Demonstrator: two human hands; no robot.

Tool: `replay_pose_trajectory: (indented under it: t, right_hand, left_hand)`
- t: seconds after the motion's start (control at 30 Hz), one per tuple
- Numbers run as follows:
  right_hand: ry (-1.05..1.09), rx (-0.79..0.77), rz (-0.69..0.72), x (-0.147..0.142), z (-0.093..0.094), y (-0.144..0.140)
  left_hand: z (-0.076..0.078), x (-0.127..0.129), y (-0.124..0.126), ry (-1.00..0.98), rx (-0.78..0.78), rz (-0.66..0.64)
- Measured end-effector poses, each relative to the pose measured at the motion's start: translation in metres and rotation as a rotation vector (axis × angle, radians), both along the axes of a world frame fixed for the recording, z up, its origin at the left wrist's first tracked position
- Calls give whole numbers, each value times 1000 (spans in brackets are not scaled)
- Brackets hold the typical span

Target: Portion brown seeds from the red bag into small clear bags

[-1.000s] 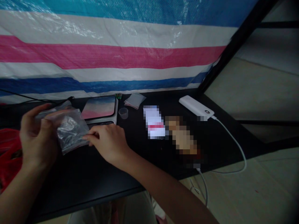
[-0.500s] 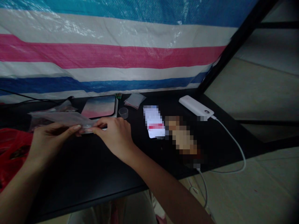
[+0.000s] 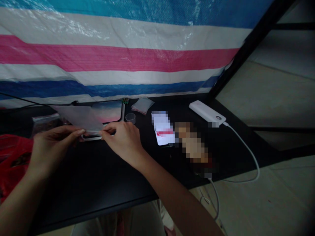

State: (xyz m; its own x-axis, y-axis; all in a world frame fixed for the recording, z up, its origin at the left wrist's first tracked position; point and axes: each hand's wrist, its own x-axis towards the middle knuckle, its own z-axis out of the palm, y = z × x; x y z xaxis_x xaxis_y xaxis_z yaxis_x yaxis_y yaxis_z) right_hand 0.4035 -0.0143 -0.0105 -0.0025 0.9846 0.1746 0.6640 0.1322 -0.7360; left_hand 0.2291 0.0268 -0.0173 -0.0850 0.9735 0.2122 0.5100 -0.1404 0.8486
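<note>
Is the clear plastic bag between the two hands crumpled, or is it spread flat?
Spread flat. The clear plastic bag is a smooth sheet, pinched at its near edge by the left hand and right hand.

We see plastic bag (image 3: 78, 118) held btwn our left hand (image 3: 51, 147) & right hand (image 3: 123, 141), just before scale (image 3: 108, 113). Small cup (image 3: 130, 118) right of scale; power bank (image 3: 207, 113) far right on table (image 3: 98, 177).

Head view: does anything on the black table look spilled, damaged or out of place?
Nothing looks spilled or broken. Both hands, left and right, pinch a clear bag by its lower edge above the table. The only untidy bit: the white cable from the power bank loops off the table's edge.
</note>
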Motion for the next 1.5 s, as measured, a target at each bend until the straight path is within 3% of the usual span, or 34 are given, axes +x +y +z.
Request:
replay_pose_trajectory:
  t: [0.17, 0.53, 0.9, 1.1, 1.5]
  right_hand:
    - [-3, 28, -16, -3, -2, 0]
    - [-73, 35, -6, -1, -1, -1]
    - [-42, 37, 53, -1, -8, 1]
    - [-25, 4, 52, -3, -8, 1]
    - [-118, 8, 45, -2, -10, 3]
  left_hand:
    - [-6, 1, 2, -64, -23, 4]
    - [-8, -2, 4, 20, -33, -205]
    - [-9, -3, 2, 75, -12, -309]
    - [-10, 1, -1, 44, -30, -282]
    - [-20, -3, 3, 56, -26, -444]
